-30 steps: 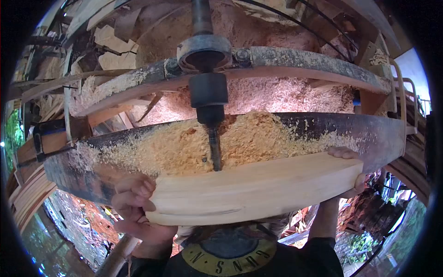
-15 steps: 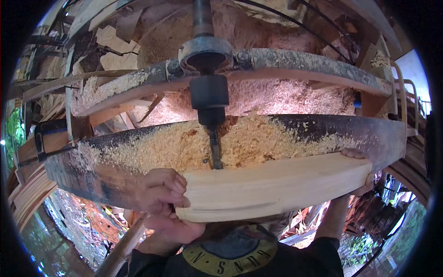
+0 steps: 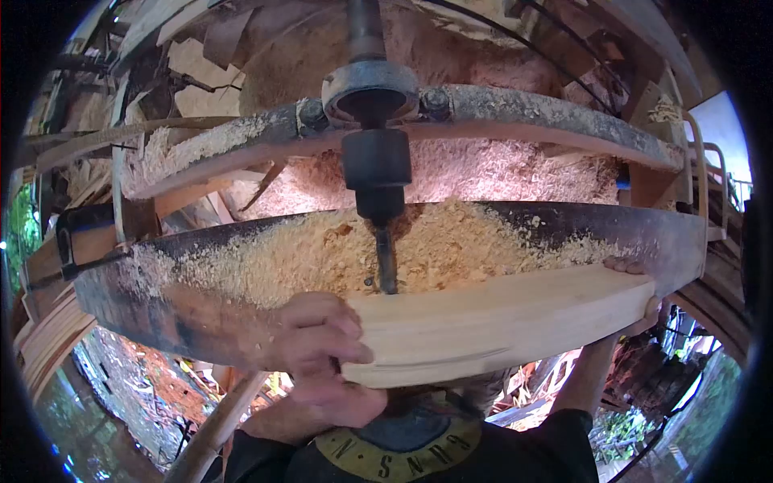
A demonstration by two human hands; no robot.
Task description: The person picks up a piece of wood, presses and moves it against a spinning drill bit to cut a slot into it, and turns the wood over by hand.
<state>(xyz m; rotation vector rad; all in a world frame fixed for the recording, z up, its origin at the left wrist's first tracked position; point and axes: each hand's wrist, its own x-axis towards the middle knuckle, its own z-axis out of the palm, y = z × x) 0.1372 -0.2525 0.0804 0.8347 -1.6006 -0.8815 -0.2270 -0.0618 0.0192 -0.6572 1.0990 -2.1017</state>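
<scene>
A pale wooden board (image 3: 499,326) lies along the front edge of a dark work table (image 3: 201,330). My left hand (image 3: 326,354) is closed around its left end, fingers bent against the end and side. At the right end, fingertips of my right hand (image 3: 628,266) rest over the top, and part of that hand shows around the end; the board hides the rest. A drill bit (image 3: 386,262) hangs from a black chuck (image 3: 377,165), its tip at the board's far edge near my left hand. Whether the tip is inside the wood, I cannot tell.
Wood shavings (image 3: 451,241) are heaped on the table behind the board, around the bit. A curved, dust-covered beam (image 3: 531,113) crosses behind, with a ring-shaped housing (image 3: 370,88) around the spindle. A clamp-like black part (image 3: 80,233) is at the table's left end.
The board's left end, with my left hand on it, has shifted to the right in view. Its right end has moved only slightly. The drill also appears a little further right.
</scene>
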